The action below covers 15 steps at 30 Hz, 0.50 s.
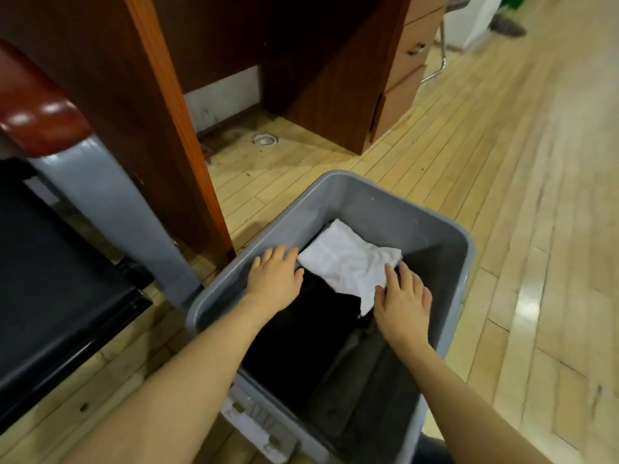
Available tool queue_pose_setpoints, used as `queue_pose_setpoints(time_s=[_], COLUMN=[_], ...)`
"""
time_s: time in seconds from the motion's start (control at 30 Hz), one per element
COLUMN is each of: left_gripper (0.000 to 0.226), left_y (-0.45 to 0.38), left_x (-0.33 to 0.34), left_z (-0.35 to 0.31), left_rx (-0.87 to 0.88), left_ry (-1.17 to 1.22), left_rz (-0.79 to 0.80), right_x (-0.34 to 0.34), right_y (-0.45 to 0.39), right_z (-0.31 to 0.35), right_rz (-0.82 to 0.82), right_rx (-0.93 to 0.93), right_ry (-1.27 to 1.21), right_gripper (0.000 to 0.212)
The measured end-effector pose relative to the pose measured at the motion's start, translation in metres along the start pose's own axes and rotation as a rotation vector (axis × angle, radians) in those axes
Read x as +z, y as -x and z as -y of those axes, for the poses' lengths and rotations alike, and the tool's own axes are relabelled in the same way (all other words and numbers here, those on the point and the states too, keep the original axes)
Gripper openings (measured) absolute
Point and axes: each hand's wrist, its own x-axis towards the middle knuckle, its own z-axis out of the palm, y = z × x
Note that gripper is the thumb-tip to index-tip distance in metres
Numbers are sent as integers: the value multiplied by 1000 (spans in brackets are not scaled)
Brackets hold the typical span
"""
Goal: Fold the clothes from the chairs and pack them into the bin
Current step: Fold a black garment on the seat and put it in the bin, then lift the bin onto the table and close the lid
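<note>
Head view looks down on your two bare arms reaching into a grey plastic bin [445, 229] that stands on a pale wood-strip floor [502, 162]. Your left hand [274, 277] lies over the bin's left rim, fingers straight and slightly spread, their tips at the near-left edge of a folded white cloth [348, 262]. Your right hand [403, 303] is inside the bin with fingers straight and relaxed, resting flat on the cloth's right corner; neither hand curls round or pinches the fabric.

That white cloth lies folded in the far half of the bin, on top of a black garment [301, 329] which fills the left and middle of the bin beneath your left wrist. To the right of the black piece, under your right forearm, a darker grey folded piece [361, 390] lies along the bottom, touching the black one.

Left of the bin stands a chair with a black seat [50, 279], a grey metal leg [117, 209] and a glossy red armrest [37, 108]. Behind it rises a dark wooden desk [140, 95], and a drawer unit [405, 61] with a metal handle sits at its right end. A round metal floor fitting [264, 139] shows under the desk.

You cannot read any writing, brand or label on the bin, the clothes or the furniture; the pale moulded part at the bin's near end is too blurred to make out.
</note>
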Motion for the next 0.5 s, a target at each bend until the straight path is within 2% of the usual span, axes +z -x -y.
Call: queue_pose_setpoints(time_s=[0.13,0.27,0.4,0.5], left_gripper=[59,70,76,78], left_y=[-10,-16,-13,-15], left_x=[-10,-2,3,0], left_z=[12,30,34,30], left_rx=[-62,-206,-249,-262], left_ry=[-23,-22,-66,-101], left_rz=[26,143,125,128], right_x=[-4,-3,-5,-5], right_y=[17,18,10,6], right_z=[-22,-23,-26,-28], right_rz=[64,58,52,40], right_rx=[271,347,539,561], right_ry=[31,21,-108,-153], right_gripper=[61,69,79,82])
